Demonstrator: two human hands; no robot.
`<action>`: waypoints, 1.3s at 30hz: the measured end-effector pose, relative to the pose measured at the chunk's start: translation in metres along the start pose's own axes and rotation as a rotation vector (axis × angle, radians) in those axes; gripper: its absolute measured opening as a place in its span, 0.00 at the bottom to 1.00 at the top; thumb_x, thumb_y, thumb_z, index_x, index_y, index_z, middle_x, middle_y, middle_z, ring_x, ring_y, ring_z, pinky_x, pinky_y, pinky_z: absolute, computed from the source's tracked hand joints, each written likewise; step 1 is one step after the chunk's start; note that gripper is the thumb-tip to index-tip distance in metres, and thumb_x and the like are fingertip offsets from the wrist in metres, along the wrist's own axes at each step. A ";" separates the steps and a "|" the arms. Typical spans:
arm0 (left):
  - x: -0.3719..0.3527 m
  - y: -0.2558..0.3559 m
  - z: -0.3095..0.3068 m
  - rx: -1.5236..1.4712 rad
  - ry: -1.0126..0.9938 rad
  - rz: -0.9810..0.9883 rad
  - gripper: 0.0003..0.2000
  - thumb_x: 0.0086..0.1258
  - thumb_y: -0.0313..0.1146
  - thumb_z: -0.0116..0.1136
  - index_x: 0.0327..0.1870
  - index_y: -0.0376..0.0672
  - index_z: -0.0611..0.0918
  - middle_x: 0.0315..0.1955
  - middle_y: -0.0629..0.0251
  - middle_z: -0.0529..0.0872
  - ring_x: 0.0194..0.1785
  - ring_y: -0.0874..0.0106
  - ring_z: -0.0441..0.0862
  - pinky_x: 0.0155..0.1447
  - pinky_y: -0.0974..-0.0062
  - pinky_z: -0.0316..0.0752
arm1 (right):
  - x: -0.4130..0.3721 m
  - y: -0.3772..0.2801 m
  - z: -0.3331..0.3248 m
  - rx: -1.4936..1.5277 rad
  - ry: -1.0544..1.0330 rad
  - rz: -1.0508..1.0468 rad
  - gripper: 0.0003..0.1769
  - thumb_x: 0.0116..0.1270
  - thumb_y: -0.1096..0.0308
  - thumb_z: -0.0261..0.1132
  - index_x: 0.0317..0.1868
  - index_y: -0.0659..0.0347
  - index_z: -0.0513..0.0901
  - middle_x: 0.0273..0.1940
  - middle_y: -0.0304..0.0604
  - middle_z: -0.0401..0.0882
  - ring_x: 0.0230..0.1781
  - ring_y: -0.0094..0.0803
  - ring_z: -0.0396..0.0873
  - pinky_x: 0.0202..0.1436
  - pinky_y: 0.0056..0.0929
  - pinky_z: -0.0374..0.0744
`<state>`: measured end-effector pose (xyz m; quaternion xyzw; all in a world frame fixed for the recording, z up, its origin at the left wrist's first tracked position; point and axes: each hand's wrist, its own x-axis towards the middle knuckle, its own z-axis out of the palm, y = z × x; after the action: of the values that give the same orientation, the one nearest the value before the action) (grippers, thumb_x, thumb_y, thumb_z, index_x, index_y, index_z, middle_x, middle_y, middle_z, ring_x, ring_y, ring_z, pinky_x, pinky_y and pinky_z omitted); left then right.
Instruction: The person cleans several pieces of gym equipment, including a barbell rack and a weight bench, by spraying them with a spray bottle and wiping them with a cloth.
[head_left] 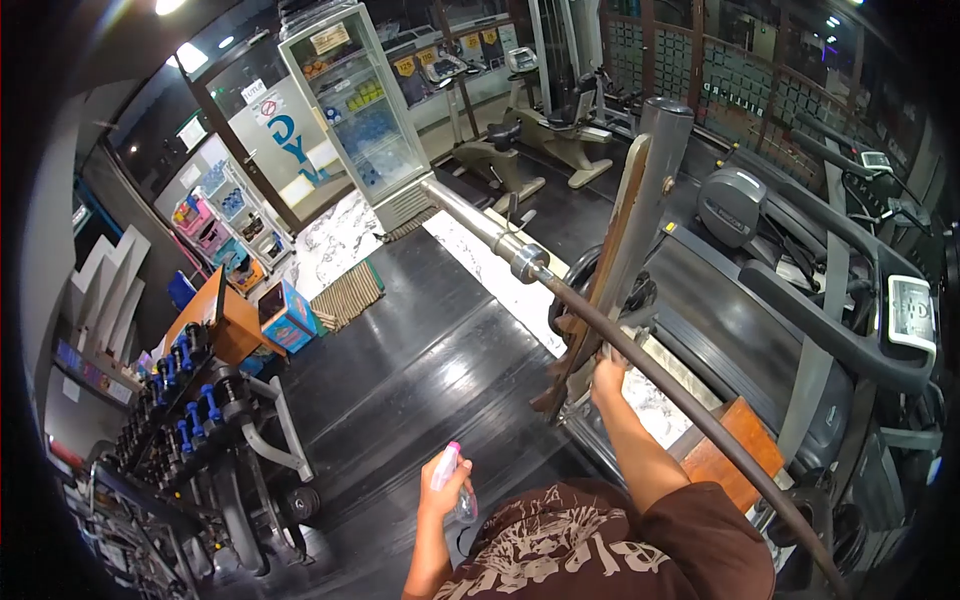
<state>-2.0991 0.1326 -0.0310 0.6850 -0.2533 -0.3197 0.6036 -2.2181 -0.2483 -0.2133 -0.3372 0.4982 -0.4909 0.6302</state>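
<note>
My left hand (445,486) is closed around a small clear bottle (464,507) with a pink top (453,449), held low in front of my body. My right arm reaches forward to the rack, where my right hand (607,378) is closed at the metal upright (640,190), just under the barbell (680,395). Something pale shows by its fingertips, too small and covered to name. The barbell runs diagonally past the upright, its thick sleeve (480,220) pointing away from me. Jagged brown hooks (565,365) stick out along the upright's left side.
A dumbbell rack (200,430) stands at left, near a wooden desk (200,315). A glass-door fridge (355,110) is at the back beside exercise bikes (500,160). Treadmills (720,300) line the right. A wooden box (735,455) sits under the barbell. Black flooring (400,390) lies ahead.
</note>
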 end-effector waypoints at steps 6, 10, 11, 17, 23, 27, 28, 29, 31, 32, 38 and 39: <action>0.004 -0.034 -0.004 -0.049 0.004 -0.104 0.07 0.69 0.26 0.66 0.35 0.37 0.78 0.23 0.64 0.82 0.21 0.71 0.84 0.27 0.72 0.78 | -0.112 -0.075 -0.021 -0.443 -0.447 -0.039 0.21 0.73 0.77 0.55 0.64 0.61 0.80 0.47 0.42 0.84 0.46 0.30 0.80 0.53 0.29 0.77; 0.017 -0.008 0.016 -0.010 -0.066 -0.069 0.06 0.68 0.25 0.64 0.35 0.38 0.78 0.23 0.63 0.82 0.21 0.70 0.83 0.28 0.71 0.78 | -0.100 -0.067 -0.042 0.072 -0.335 0.178 0.22 0.72 0.81 0.53 0.63 0.62 0.81 0.53 0.47 0.85 0.52 0.33 0.82 0.58 0.34 0.79; 0.021 -0.006 0.018 -0.018 -0.075 -0.047 0.06 0.68 0.25 0.64 0.35 0.38 0.78 0.23 0.63 0.82 0.21 0.71 0.83 0.28 0.71 0.78 | -0.090 -0.073 -0.047 0.206 -0.261 0.271 0.21 0.73 0.79 0.52 0.64 0.63 0.80 0.54 0.47 0.84 0.54 0.34 0.81 0.59 0.36 0.80; 0.010 0.000 0.027 -0.040 -0.080 -0.019 0.06 0.69 0.26 0.65 0.36 0.36 0.78 0.23 0.64 0.82 0.21 0.72 0.83 0.27 0.73 0.77 | 0.016 -0.025 -0.035 0.273 -0.186 0.267 0.21 0.71 0.77 0.50 0.62 0.68 0.76 0.47 0.51 0.83 0.51 0.45 0.83 0.59 0.47 0.81; -0.004 -0.013 0.020 -0.085 -0.012 -0.067 0.06 0.68 0.25 0.64 0.34 0.38 0.78 0.21 0.63 0.81 0.20 0.70 0.82 0.28 0.72 0.77 | -0.091 -0.070 -0.022 -0.513 -0.381 0.006 0.22 0.68 0.79 0.58 0.63 0.69 0.79 0.49 0.50 0.84 0.49 0.36 0.80 0.54 0.32 0.77; 0.003 -0.016 0.026 -0.070 -0.009 -0.085 0.06 0.69 0.25 0.64 0.34 0.38 0.78 0.22 0.64 0.81 0.22 0.71 0.82 0.28 0.72 0.77 | -0.111 -0.033 -0.049 -0.239 -0.514 0.066 0.22 0.67 0.83 0.55 0.60 0.66 0.81 0.51 0.44 0.85 0.49 0.34 0.83 0.54 0.27 0.78; 0.004 -0.013 0.025 -0.077 -0.007 -0.078 0.06 0.69 0.25 0.64 0.34 0.37 0.78 0.23 0.63 0.81 0.22 0.71 0.82 0.28 0.72 0.77 | -0.111 -0.042 -0.050 -0.120 -0.413 0.170 0.21 0.68 0.82 0.55 0.60 0.67 0.81 0.52 0.44 0.85 0.50 0.33 0.83 0.54 0.27 0.79; 0.006 -0.010 0.025 -0.086 -0.004 -0.067 0.06 0.69 0.25 0.64 0.34 0.37 0.78 0.23 0.63 0.82 0.22 0.71 0.82 0.28 0.72 0.77 | -0.108 -0.054 -0.048 -0.002 -0.315 0.270 0.20 0.69 0.81 0.56 0.61 0.68 0.80 0.52 0.44 0.85 0.51 0.33 0.83 0.55 0.27 0.79; 0.003 -0.010 0.023 -0.089 0.004 -0.059 0.06 0.69 0.25 0.64 0.34 0.37 0.78 0.23 0.63 0.82 0.21 0.71 0.82 0.28 0.72 0.77 | -0.108 -0.098 -0.035 0.026 -0.321 0.063 0.21 0.70 0.81 0.58 0.64 0.69 0.77 0.54 0.46 0.84 0.53 0.37 0.83 0.60 0.33 0.79; 0.002 -0.012 0.022 -0.086 0.007 -0.059 0.06 0.69 0.25 0.64 0.35 0.37 0.78 0.22 0.63 0.82 0.21 0.71 0.82 0.28 0.72 0.77 | -0.104 -0.108 -0.028 -0.165 -0.314 -0.212 0.23 0.69 0.82 0.57 0.64 0.69 0.76 0.55 0.50 0.83 0.54 0.43 0.83 0.61 0.38 0.78; -0.013 -0.016 0.022 -0.089 -0.004 -0.053 0.05 0.70 0.25 0.63 0.36 0.37 0.78 0.22 0.63 0.81 0.21 0.70 0.82 0.28 0.72 0.77 | -0.096 -0.104 0.029 -0.741 -0.244 -1.051 0.31 0.59 0.88 0.55 0.66 0.71 0.74 0.64 0.67 0.73 0.67 0.69 0.66 0.74 0.55 0.65; -0.013 -0.016 0.022 -0.092 -0.001 -0.058 0.05 0.70 0.25 0.63 0.36 0.37 0.78 0.22 0.63 0.81 0.20 0.70 0.82 0.28 0.72 0.77 | -0.092 -0.094 0.026 -0.808 -0.250 -1.048 0.31 0.58 0.88 0.56 0.65 0.71 0.75 0.65 0.64 0.72 0.68 0.69 0.66 0.75 0.56 0.64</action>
<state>-2.1247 0.1302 -0.0465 0.6633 -0.2186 -0.3490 0.6249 -2.2213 -0.1896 -0.0933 -0.7981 0.3363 -0.4641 0.1858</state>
